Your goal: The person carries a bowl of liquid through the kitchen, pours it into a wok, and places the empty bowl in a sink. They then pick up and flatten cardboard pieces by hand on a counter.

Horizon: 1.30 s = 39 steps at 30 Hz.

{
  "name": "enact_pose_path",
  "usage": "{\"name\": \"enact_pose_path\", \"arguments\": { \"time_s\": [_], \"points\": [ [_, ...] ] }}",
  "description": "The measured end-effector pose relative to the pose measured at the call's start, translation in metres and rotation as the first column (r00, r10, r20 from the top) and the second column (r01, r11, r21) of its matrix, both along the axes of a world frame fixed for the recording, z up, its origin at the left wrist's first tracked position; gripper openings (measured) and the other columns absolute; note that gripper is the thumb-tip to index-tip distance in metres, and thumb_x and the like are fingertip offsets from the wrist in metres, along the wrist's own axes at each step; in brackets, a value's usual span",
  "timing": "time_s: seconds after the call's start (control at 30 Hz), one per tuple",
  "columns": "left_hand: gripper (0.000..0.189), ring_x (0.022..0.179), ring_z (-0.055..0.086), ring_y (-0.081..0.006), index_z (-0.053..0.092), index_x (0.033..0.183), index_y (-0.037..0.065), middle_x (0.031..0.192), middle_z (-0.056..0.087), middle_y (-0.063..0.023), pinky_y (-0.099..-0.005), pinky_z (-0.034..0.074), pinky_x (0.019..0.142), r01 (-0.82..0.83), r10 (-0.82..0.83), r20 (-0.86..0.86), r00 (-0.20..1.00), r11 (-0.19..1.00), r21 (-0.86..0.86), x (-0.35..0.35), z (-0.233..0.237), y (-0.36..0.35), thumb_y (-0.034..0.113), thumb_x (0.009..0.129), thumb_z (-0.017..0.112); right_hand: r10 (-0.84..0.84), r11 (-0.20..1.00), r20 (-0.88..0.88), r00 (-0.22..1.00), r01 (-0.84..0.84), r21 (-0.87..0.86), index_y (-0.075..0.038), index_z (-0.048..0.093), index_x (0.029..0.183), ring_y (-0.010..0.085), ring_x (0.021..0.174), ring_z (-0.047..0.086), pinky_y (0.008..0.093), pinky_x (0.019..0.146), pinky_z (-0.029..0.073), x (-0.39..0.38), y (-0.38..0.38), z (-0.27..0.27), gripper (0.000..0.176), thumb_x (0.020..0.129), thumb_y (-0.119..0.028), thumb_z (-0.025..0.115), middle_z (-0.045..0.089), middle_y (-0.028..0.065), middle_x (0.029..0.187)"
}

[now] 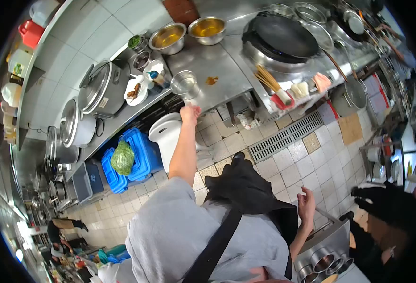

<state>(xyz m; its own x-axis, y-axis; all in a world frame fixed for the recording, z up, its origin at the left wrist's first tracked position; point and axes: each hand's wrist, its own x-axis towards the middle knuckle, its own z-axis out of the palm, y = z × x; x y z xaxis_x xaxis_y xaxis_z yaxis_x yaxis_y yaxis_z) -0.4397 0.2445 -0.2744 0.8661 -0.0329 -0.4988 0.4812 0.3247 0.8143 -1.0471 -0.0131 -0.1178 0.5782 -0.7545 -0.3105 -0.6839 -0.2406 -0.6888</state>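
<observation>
My left hand (190,113) reaches to the front edge of the steel counter (226,70), fingers curled together, just below a metal bowl of clear liquid (184,84). What the fingers hold, if anything, is too small to tell. A brown spill (211,80) lies right of that bowl. Behind it stand two steel bowls of yellow liquid (168,37) (207,30). To its left are bottles (157,79) and a white dish with brown food (135,91). Low at my right side, my right hand (306,203) hangs with its fingers apart, holding nothing.
Large lidded pots (103,89) line the left counter. Below are a white stool (166,137) and blue bins (142,153) with a green bagged item (122,158). A black wok (285,37) sits back right. A floor drain (285,137) runs ahead; other people (391,203) stand right and far left.
</observation>
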Motion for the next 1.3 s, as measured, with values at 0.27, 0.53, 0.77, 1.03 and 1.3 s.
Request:
{"name": "enact_pose_path", "arguments": {
  "time_s": [0.27,0.53,0.77,1.03,1.3],
  "points": [
    [0.021,0.072,0.068,-0.0389,0.043,0.102,-0.008,0.097,0.056,-0.0199,-0.0497,0.067,0.065,-0.083,0.080,-0.122,0.989,0.996,-0.020,0.120,-0.001,0.028,-0.001,0.092,0.061,0.118,0.992,-0.096,0.988,-0.114,0.050,-0.001,0.062,0.126,0.0237,0.091,0.070,0.0351,0.079,0.055,0.132,-0.024,0.019,0.034,0.092,-0.008,0.066,0.065,0.0149,0.119],
    [0.042,0.074,0.065,-0.0509,0.031,0.112,0.001,0.101,0.053,-0.0242,-0.0583,0.065,0.062,-0.043,0.043,0.033,0.999,0.999,0.010,0.135,-0.024,0.034,-0.017,0.081,0.052,0.015,0.998,-0.070,0.997,-0.010,0.061,-0.002,0.066,0.121,0.0311,0.093,0.070,0.0398,0.082,0.055,0.124,0.004,-0.029,0.034,0.087,-0.009,0.067,0.066,0.0192,0.112],
    [0.024,0.089,0.061,-0.0378,0.054,0.102,-0.010,0.103,0.059,-0.0269,-0.0545,0.063,0.076,0.359,-0.496,0.261,0.828,0.827,0.432,0.121,0.016,0.036,-0.012,0.078,0.056,-0.094,0.990,-0.152,0.984,0.109,0.094,0.000,0.067,0.118,0.0424,0.114,0.060,0.0469,0.100,0.048,0.104,0.030,-0.052,0.037,0.084,-0.013,0.062,0.064,0.0255,0.119],
    [0.022,0.070,0.067,-0.0284,0.041,0.100,0.002,0.092,0.061,-0.0166,-0.0454,0.067,0.068,0.678,-0.765,0.117,0.633,0.621,0.393,-0.009,0.126,-0.056,-0.008,0.088,0.057,-0.328,0.923,-0.086,0.941,0.339,0.182,-0.002,0.066,0.122,0.0402,0.117,0.058,0.0455,0.102,0.047,0.050,0.068,-0.058,0.036,0.087,-0.012,0.064,0.064,0.0241,0.117],
    [0.026,0.066,0.065,-0.0189,0.041,0.097,0.008,0.079,0.053,-0.0051,-0.0376,0.065,0.056,0.957,-0.994,0.075,0.082,0.100,0.274,-0.214,0.142,-0.177,-0.004,0.089,0.062,-0.858,0.511,-0.041,0.511,0.845,-0.155,0.000,0.061,0.127,0.0417,0.119,0.057,0.0446,0.104,0.046,-0.122,0.144,-0.108,0.043,0.086,-0.015,0.065,0.063,0.0250,0.123]
  ]
}}
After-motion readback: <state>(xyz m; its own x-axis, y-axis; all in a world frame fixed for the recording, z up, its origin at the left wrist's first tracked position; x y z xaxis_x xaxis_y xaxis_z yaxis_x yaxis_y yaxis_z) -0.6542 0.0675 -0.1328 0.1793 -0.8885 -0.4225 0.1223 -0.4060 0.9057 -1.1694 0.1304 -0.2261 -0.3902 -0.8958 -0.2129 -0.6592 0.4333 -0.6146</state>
